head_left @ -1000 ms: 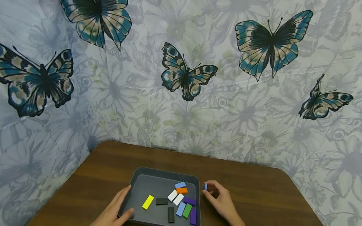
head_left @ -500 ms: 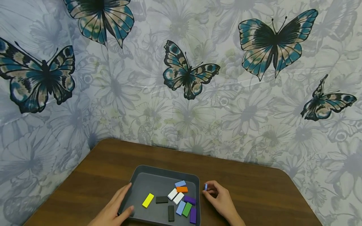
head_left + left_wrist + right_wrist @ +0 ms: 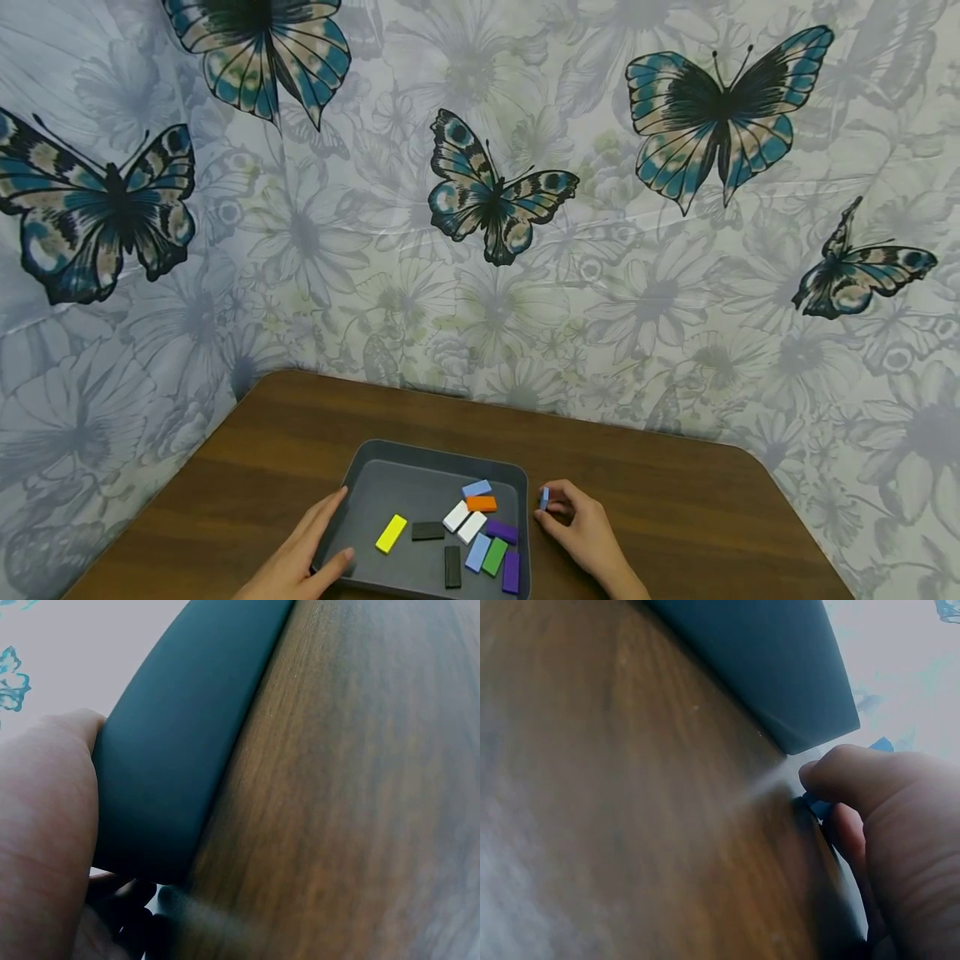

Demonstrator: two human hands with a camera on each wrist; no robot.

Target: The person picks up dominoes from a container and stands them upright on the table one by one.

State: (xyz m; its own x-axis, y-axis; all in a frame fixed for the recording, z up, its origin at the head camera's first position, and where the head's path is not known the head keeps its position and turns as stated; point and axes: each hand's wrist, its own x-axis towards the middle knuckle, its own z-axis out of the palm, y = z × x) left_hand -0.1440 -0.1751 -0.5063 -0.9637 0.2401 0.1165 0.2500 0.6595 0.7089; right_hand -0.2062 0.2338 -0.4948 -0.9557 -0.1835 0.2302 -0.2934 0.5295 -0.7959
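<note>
Close outside the tray's right rim, my right hand (image 3: pixel 588 533) pinches a small blue block (image 3: pixel 544 498) between thumb and fingers, holding it on end. In the right wrist view parts of the blue block (image 3: pixel 883 745) show around the thumb. My left hand (image 3: pixel 300 550) rests at the near left corner of the dark grey tray (image 3: pixel 360 500), fairly straight fingers along its left side and thumb over the rim. The left wrist view shows the thumb side of that hand (image 3: pixel 45 825) against the tray wall (image 3: pixel 172 750).
In the tray lie a yellow block (image 3: pixel 391 533) on the left and, toward the right, orange (image 3: pixel 482 503), green (image 3: pixel 494 557), and pairs of white, black, purple and light blue blocks. The brown wooden table (image 3: pixel 675 500) meets a butterfly-patterned backdrop (image 3: pixel 495 333).
The head view has shifted slightly. Both hands, the pinched blue block and the blocks in the tray stay in nearly the same places.
</note>
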